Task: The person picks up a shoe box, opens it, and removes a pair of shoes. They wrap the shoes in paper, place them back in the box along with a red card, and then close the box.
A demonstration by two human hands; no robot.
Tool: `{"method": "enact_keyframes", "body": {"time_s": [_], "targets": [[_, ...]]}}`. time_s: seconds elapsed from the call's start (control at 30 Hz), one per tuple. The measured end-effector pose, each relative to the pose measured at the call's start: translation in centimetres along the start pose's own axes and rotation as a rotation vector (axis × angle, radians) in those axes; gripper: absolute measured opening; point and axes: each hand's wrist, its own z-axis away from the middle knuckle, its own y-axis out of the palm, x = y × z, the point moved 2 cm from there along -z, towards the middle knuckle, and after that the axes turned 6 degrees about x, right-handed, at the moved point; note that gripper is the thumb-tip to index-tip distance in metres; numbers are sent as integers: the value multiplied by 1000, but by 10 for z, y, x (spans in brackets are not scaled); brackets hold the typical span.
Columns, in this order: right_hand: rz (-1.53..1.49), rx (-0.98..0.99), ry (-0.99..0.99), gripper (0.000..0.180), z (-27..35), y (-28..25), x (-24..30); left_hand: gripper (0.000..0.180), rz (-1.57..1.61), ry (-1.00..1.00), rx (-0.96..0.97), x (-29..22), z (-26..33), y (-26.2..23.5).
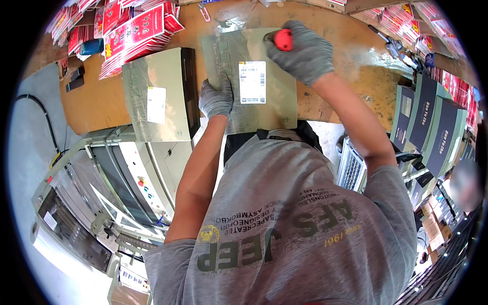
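With right hand (304, 55) clenched around red tool (283, 39) and left hand (215, 99) on box (282, 99) in unclear grip, might scuff label (252, 83) through slipping.

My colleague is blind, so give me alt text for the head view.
A gloved left hand rests on an olive-green, white-labelled box, while the gloved right hand grips a small red object over its far right corner. A similar box sits to its left, with red packets piled beyond.
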Motion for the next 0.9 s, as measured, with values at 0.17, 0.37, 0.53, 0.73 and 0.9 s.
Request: {"method": "enact_keyframes", "body": {"time_s": [0.17,0.37,0.53,0.73,0.9], "targets": [[233,197,136,61,-17,83,-18,60,-23,77,-1,6,-1,3],[-873,36,116,57,7,63,-87,59,-1,22,33,0,-4,0],[-1635,-93,355,52,4,94,-195,57,-12,50,14,1,0,1],[-832,-276,216,37,-74,96,-211,60,23,20,11,4,-4,5],[-360,-273,177,48,-142,89,-186,65,-59,3,22,7,-9,5]]}}
